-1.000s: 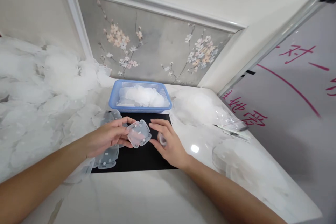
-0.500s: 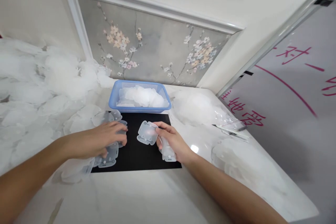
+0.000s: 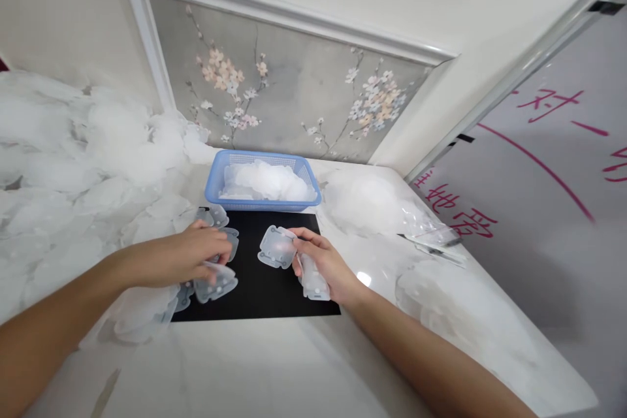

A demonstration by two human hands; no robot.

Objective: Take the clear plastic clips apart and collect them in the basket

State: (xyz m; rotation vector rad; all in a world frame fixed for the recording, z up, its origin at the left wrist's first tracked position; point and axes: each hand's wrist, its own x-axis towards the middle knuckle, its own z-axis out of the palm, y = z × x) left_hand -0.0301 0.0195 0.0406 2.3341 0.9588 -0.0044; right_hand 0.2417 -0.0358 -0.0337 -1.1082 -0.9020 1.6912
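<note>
In the head view my left hand (image 3: 196,255) is closed at the left side of a black mat (image 3: 264,294). Its thumb and fingers pinch a translucent plastic piece (image 3: 218,285) with notched edges, tilted over the mat. My right hand (image 3: 321,261) is closed over the mat's right side. Between thumb and forefinger it grips a similar translucent plastic piece (image 3: 275,248), held out to the left. Lower in the same hand sits a small stack of translucent plastic pieces (image 3: 314,281). More loose pieces (image 3: 230,243) lie beside my left fingers.
A blue basket (image 3: 264,206) with white translucent pieces stands behind the mat. A large heap of such pieces (image 3: 63,189) covers the table's left. Bagged pieces (image 3: 362,202) and another pile (image 3: 441,307) lie at the right. A whiteboard (image 3: 548,261) leans on the right.
My left hand has taken hold of a plastic piece and drawn it slightly right, tilting it. The right hand keeps its grip, almost still. The view has shifted slightly.
</note>
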